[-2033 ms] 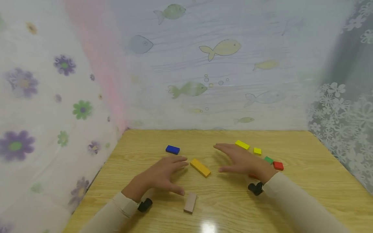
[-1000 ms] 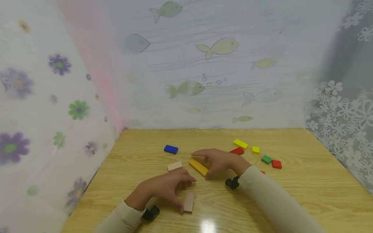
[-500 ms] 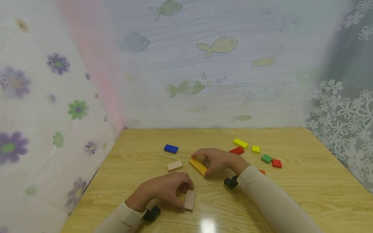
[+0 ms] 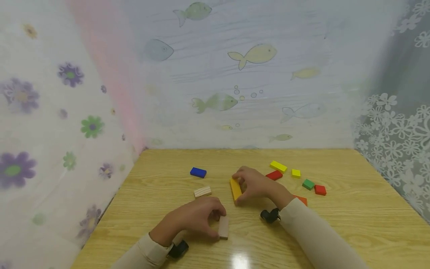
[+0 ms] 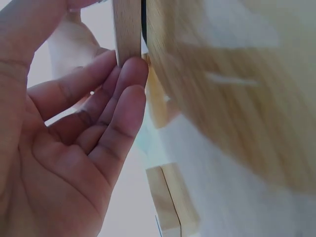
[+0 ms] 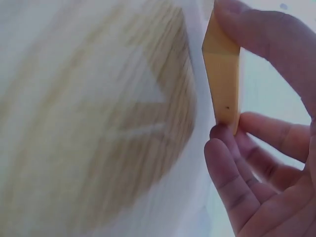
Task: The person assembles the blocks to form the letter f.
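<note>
My left hand (image 4: 195,217) pinches a plain wooden block (image 4: 223,227) by its two ends, thumb at the near end and fingers at the far end. In the left wrist view this wooden block (image 5: 127,32) sits against the curled fingertips. To the right, my right hand (image 4: 258,185) holds a long orange-yellow block (image 4: 235,191) lengthwise between thumb and fingers. The right wrist view shows the orange-yellow block (image 6: 222,79) spanning from thumb to fingertips. Both blocks are at the table surface; whether they are lifted slightly, I cannot tell.
Behind my left hand lies another plain wooden block (image 4: 202,191), with a blue block (image 4: 198,172) farther back. On the right are red (image 4: 274,175), yellow (image 4: 278,166), small yellow (image 4: 296,173), green (image 4: 308,184) and small red (image 4: 320,189) blocks. An orange block (image 4: 301,200) is partly behind my right wrist.
Both hands have come in to the blocks and taken hold of them. The orange-yellow block has turned from slanted to nearly straight front-to-back, and the wooden block has shifted slightly right.
</note>
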Tool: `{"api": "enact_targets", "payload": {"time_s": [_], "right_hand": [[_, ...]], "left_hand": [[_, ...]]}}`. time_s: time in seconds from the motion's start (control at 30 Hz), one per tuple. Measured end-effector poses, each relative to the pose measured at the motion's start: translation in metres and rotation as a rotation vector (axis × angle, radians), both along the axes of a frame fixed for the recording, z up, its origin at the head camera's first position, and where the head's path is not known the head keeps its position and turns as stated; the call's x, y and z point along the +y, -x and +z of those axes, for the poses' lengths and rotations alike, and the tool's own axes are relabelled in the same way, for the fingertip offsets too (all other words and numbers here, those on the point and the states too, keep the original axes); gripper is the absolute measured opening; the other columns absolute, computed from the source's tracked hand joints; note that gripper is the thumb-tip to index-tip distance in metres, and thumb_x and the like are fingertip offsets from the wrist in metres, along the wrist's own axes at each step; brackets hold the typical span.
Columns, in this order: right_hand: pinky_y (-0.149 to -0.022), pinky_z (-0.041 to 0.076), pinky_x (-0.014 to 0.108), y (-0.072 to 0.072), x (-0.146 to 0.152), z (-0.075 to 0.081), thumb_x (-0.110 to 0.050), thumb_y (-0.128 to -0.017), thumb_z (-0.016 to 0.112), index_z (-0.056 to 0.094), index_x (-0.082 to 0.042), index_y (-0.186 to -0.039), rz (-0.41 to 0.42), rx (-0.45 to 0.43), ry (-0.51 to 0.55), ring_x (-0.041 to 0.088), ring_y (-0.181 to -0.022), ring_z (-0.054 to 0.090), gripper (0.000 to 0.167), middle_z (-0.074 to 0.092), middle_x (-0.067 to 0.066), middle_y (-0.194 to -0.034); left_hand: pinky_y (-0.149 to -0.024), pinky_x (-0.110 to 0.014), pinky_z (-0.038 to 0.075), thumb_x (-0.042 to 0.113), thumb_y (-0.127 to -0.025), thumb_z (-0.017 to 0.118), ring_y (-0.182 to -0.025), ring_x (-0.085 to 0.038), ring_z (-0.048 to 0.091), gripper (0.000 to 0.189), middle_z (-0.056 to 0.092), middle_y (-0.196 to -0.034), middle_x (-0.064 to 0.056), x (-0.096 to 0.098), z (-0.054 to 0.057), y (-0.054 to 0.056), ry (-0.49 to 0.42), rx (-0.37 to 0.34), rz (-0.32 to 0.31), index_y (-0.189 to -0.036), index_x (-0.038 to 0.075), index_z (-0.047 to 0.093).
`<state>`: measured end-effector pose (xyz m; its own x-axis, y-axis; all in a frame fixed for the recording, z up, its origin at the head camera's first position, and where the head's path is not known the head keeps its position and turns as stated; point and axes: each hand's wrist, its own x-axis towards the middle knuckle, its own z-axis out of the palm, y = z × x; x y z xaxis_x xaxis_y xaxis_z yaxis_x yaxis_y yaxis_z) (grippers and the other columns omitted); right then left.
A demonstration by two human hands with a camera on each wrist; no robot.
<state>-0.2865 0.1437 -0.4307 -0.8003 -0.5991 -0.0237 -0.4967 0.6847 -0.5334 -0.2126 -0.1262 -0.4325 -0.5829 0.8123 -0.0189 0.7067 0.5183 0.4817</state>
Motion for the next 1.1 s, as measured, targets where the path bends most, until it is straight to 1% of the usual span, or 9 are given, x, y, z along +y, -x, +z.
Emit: {"api": "enact_targets", "payload": {"time_s": [0.17, 0.3, 0.43, 0.57, 0.73, 0.93, 1.1], "right_hand": [[-0.096, 0.054, 0.038, -0.005, 0.008, -0.005, -0.044, -0.068, 0.097, 0.061, -0.010, -0.142, -0.076, -0.005, 0.040, 0.016, -0.108, 0.061, 0.089, 0.056, -0.002, -0.130], [-0.093, 0.053, 0.036, -0.009, 0.013, -0.010, -0.045, -0.068, 0.097, 0.062, -0.008, -0.141, -0.109, 0.014, 0.056, 0.015, -0.103, 0.061, 0.089, 0.056, 0.001, -0.127], [-0.088, 0.056, 0.032, -0.012, 0.015, -0.015, -0.043, -0.067, 0.098, 0.062, -0.006, -0.141, -0.130, 0.003, 0.078, 0.013, -0.099, 0.064, 0.091, 0.056, 0.003, -0.126], [-0.086, 0.057, 0.028, -0.015, 0.015, -0.020, -0.040, -0.067, 0.098, 0.060, -0.006, -0.143, -0.150, -0.040, 0.112, 0.011, -0.101, 0.066, 0.092, 0.055, 0.002, -0.125], [-0.089, 0.058, 0.030, -0.020, 0.017, -0.023, -0.041, -0.067, 0.098, 0.060, -0.007, -0.143, -0.160, -0.041, 0.142, 0.014, -0.106, 0.066, 0.091, 0.055, 0.002, -0.126], [-0.088, 0.059, 0.030, -0.023, 0.021, -0.025, -0.043, -0.070, 0.097, 0.056, -0.005, -0.146, -0.150, -0.061, 0.185, 0.018, -0.110, 0.066, 0.095, 0.053, 0.005, -0.130], [-0.089, 0.060, 0.030, -0.022, 0.027, -0.027, -0.038, -0.073, 0.096, 0.049, -0.003, -0.151, -0.120, -0.135, 0.243, 0.021, -0.113, 0.066, 0.098, 0.052, 0.008, -0.135]], "left_hand": [[-0.084, -0.015, 0.050, 0.036, -0.075, 0.089, -0.092, 0.002, 0.058, 0.047, 0.064, -0.102, 0.015, 0.011, 0.001, 0.001, -0.009, 0.041, 0.000, -0.116, 0.019, 0.072], [-0.082, -0.014, 0.050, 0.036, -0.075, 0.090, -0.090, 0.002, 0.059, 0.047, 0.066, -0.100, 0.013, 0.021, 0.002, 0.004, -0.010, 0.068, -0.014, -0.115, 0.018, 0.074], [-0.081, -0.013, 0.049, 0.032, -0.074, 0.091, -0.090, 0.001, 0.061, 0.048, 0.067, -0.100, 0.012, 0.029, 0.002, 0.005, -0.007, 0.072, -0.008, -0.116, 0.016, 0.074], [-0.081, -0.013, 0.050, 0.030, -0.073, 0.092, -0.090, 0.001, 0.062, 0.051, 0.067, -0.101, 0.011, 0.034, 0.001, 0.004, -0.012, 0.046, 0.014, -0.117, 0.013, 0.074], [-0.081, -0.012, 0.051, 0.029, -0.072, 0.094, -0.090, 0.002, 0.061, 0.053, 0.067, -0.100, 0.010, 0.038, -0.002, 0.003, -0.017, 0.015, 0.034, -0.117, 0.011, 0.074], [-0.082, -0.013, 0.051, 0.033, -0.072, 0.095, -0.089, 0.001, 0.061, 0.056, 0.066, -0.100, 0.011, 0.039, -0.004, 0.001, -0.016, 0.018, 0.042, -0.119, 0.011, 0.074], [-0.080, -0.015, 0.051, 0.038, -0.071, 0.095, -0.089, 0.000, 0.059, 0.060, 0.064, -0.100, 0.012, 0.037, 0.000, 0.000, 0.024, 0.007, 0.081, -0.120, 0.011, 0.074]]}}
